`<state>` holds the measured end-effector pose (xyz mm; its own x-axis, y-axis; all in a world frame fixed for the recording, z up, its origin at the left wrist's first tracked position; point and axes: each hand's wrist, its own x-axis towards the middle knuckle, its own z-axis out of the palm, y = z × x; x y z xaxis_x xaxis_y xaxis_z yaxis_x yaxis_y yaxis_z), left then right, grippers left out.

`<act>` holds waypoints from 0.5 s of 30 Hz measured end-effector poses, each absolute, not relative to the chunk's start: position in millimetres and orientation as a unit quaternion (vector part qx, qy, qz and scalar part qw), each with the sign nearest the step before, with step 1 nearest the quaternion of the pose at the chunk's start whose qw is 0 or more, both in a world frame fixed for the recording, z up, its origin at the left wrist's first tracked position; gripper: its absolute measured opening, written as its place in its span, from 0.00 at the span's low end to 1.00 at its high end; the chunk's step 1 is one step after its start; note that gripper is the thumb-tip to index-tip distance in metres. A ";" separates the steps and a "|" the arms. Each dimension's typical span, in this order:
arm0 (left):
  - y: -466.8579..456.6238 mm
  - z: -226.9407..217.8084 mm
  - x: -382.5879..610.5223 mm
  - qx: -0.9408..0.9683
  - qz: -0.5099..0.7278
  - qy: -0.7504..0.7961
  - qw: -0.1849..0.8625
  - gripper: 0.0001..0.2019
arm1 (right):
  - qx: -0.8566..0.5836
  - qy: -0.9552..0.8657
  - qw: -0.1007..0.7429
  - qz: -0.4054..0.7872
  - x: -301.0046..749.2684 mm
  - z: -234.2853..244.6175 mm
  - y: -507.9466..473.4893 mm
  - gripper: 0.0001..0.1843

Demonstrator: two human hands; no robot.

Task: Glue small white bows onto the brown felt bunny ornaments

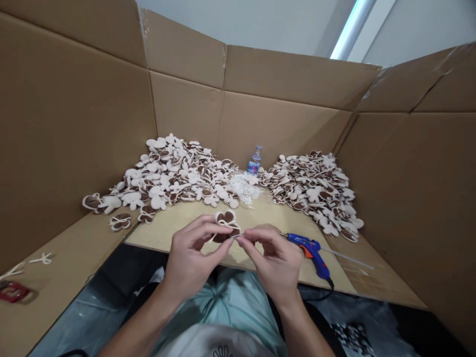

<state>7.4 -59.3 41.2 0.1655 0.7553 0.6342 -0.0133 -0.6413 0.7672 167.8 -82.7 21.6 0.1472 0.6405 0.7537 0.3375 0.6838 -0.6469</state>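
Note:
My left hand [199,250] pinches a brown-and-white felt flower [226,223] with a cream string bow across it, held up over the near edge of the board. Close against it, my right hand [273,253] has thumb and forefinger pressed together at the flower's lower right edge. A small pale piece shows between the fingertips of the two hands; it is too small to name. Just right of my right hand lies a blue glue gun [310,250] with an orange trigger, a clear glue stick reaching out behind it.
Heaped felt flowers stand at the back left [178,173] and back right [316,193]. Between them are a pile of small white pieces [244,187] and a water bottle [255,161]. Cardboard walls [282,119] enclose the table. A red object [14,291] lies far left.

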 end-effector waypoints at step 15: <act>-63.1 46.4 4.2 0.640 0.541 0.272 0.473 0.08 | -0.374 -0.542 0.622 0.424 172.3 38.2 -84.4 0.10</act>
